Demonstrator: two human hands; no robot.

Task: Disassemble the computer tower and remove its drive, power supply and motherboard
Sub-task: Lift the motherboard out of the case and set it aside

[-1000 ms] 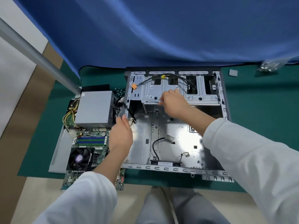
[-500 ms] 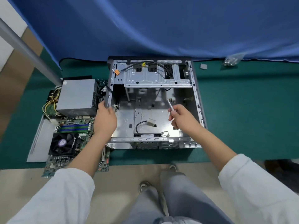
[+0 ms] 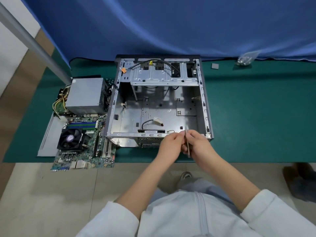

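Observation:
The open metal computer case (image 3: 204, 103) lies on its side on the green mat, its floor bare except for loose cables. Left of it rests the grey power supply (image 3: 85, 94), and in front of that the motherboard (image 3: 82, 142) with its black fan. Both hands meet at the case's near edge. My right hand (image 3: 199, 146) pinches a thin metal strip (image 3: 187, 146) held upright. My left hand (image 3: 171, 144) touches the same strip from the left with its fingertips.
A grey side panel (image 3: 47, 139) lies under the motherboard. At the back right are a small grey square pad (image 3: 215, 66) and a clear bag of screws (image 3: 246, 59). A blue curtain hangs behind, and a metal pole (image 3: 34, 43) slants at the left. A shoe (image 3: 186, 176) shows on the floor.
My left hand left the case's left wall and my right hand drew back out of the case with the strip. Both hands now meet at the front edge. The camera has pulled back.

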